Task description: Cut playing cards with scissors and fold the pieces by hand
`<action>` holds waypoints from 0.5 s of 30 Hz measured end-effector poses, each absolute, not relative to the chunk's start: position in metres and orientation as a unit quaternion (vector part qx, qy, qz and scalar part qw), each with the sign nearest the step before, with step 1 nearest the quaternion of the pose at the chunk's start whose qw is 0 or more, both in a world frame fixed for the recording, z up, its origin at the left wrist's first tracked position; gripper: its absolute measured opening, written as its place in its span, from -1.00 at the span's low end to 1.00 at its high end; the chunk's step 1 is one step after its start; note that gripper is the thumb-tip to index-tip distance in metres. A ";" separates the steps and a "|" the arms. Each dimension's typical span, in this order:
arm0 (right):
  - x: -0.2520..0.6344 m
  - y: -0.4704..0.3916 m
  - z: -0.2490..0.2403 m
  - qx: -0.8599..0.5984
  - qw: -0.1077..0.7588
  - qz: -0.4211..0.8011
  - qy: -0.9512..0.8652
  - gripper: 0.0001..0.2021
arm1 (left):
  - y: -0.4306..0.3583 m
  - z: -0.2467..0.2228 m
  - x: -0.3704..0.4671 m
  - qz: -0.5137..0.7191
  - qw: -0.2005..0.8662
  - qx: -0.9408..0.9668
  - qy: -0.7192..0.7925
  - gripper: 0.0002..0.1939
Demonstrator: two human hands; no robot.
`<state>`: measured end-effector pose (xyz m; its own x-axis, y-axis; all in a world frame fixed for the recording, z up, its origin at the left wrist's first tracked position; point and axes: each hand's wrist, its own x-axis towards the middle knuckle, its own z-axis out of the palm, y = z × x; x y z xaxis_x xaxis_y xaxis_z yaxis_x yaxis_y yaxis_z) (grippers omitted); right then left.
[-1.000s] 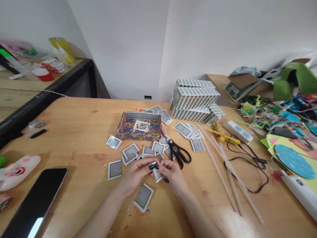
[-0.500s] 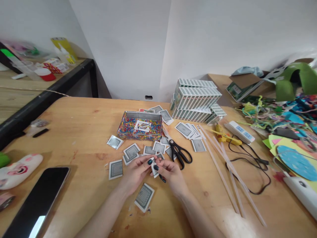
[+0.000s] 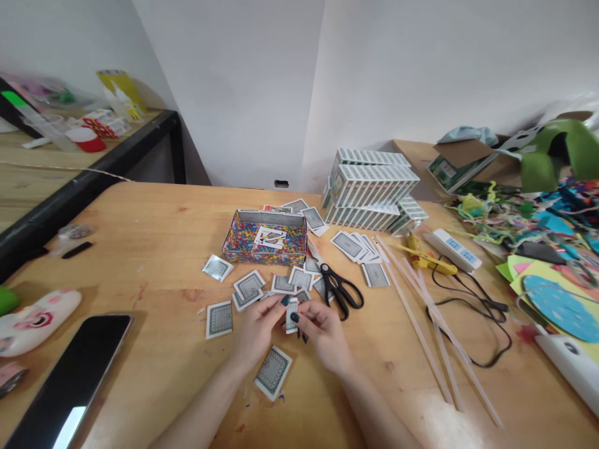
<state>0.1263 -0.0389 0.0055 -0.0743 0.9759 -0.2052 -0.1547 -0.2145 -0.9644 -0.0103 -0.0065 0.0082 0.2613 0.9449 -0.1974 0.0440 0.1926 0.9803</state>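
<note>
Between my two hands is a narrow piece of playing card (image 3: pixel 292 317), its patterned back facing up. My left hand (image 3: pixel 260 324) pinches its left side, thumb on top. From the right, my right hand (image 3: pixel 322 327) grips the same piece with thumb and fingers. Cut card pieces (image 3: pixel 219 319) lie around the hands, and one more piece (image 3: pixel 273 373) rests just below them. Behind stands an open box (image 3: pixel 264 254) with a multicoloured speckled pattern and a face card (image 3: pixel 270 237) in it. Black-handled scissors (image 3: pixel 340 290) lie right of the hands, blades toward the box.
Whole cards (image 3: pixel 349 245) are fanned right of the box, before stacked striped card boxes (image 3: pixel 374 185). Translucent glue sticks (image 3: pixel 421 330), a yellow glue gun (image 3: pixel 430 259) and a power strip (image 3: pixel 453 248) lie rightward. A phone (image 3: pixel 70 380) and a plush toy (image 3: pixel 40 321) are left.
The card piece has turned more upright and flat toward me, showing as a narrower strip. Both hands stay in nearly the same place, with the fingers slightly shifted.
</note>
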 end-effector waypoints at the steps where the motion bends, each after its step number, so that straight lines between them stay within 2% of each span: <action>1: 0.126 -0.040 0.005 -0.493 0.468 0.601 -0.420 -0.77 | -0.007 0.008 -0.010 0.372 0.603 0.518 0.478 -0.75; 15: 0.124 -0.041 0.004 -0.529 0.469 0.556 -0.436 -0.81 | -0.010 0.007 -0.006 0.367 0.562 0.574 0.469 -0.82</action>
